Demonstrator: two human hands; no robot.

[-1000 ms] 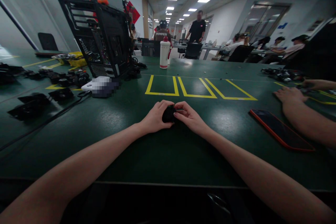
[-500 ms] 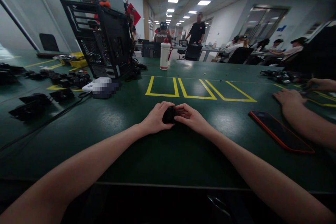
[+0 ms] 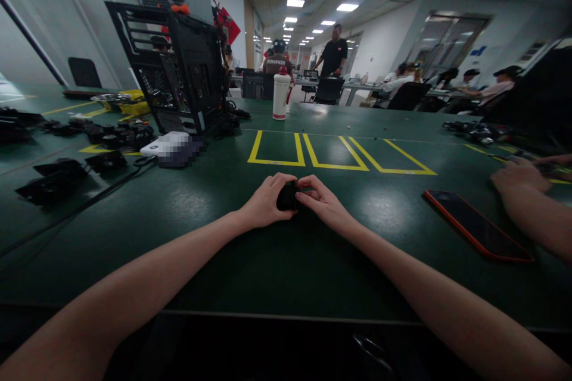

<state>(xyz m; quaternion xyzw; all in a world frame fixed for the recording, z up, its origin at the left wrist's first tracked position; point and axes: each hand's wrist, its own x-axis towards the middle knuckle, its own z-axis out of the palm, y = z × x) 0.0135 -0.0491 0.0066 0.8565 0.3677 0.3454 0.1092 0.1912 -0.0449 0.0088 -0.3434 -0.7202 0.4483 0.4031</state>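
Just above the green table (image 3: pixel 214 274), my left hand (image 3: pixel 267 201) is closed around a small black object (image 3: pixel 286 197), with thumb below and fingers above. Its exact kind cannot be made out. My right hand (image 3: pixel 322 201) is at the object's right side, its thumb and fingertips pinched together against that edge. Whether a small part sits between those right fingertips is too dark to see. Beyond both hands, yellow tape outlines (image 3: pixel 276 162) mark the tabletop.
At the left stand an open black computer case (image 3: pixel 179 65) and several black parts (image 3: pixel 53 178), with a cable (image 3: pixel 89 197) running forward. A white bottle (image 3: pixel 280 95) stands farther back. At right lie an orange-edged phone (image 3: pixel 476 223) and a co-worker's hand (image 3: pixel 521 178).
My right fingers have drawn closer together at the object's edge, while my left hand keeps its hold. The co-worker's hand at right has moved farther right.
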